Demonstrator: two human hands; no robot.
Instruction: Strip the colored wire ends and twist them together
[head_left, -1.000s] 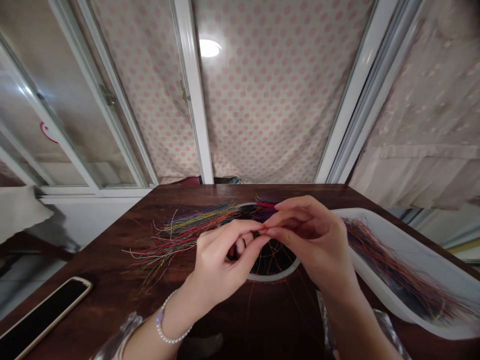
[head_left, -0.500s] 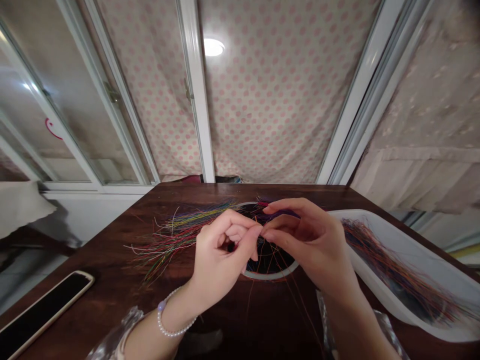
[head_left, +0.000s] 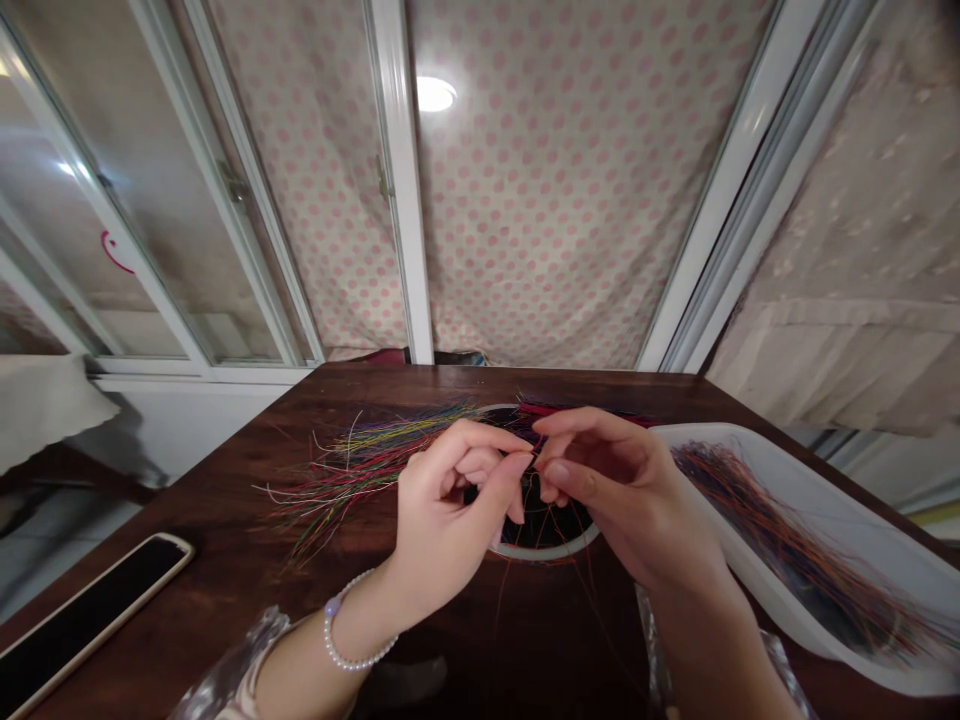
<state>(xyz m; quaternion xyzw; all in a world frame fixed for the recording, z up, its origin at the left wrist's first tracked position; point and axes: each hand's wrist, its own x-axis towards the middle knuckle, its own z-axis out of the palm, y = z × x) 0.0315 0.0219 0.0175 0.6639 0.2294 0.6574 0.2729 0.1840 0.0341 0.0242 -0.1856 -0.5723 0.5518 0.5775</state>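
Note:
My left hand [head_left: 457, 510] is closed, thumb and index finger pinching the end of a thin orange wire. Close beside it, my right hand [head_left: 630, 490] has its thumb against bent fingers around the wires, its index finger lifted a little apart; the exact grip is partly hidden. Loose orange wires [head_left: 553, 518] fan out below the fingertips. Under both hands lies a round black dish with a pale rim [head_left: 551, 552]. A bundle of multicoloured wires [head_left: 352, 465] spreads left of it, and red and purple ones [head_left: 529, 405] lie behind.
On the right stands a white plastic tub [head_left: 757, 575] with a heap of orange and dark wires [head_left: 787, 530]. A phone [head_left: 90, 610] lies at the left of the dark wooden table [head_left: 247, 590]. Sliding glass doors and a dotted curtain [head_left: 555, 230] rise behind.
My right hand's index finger has lifted and its fingertips have drawn slightly away from the left ones. The left hand keeps its pinch. The whole view has shifted slightly.

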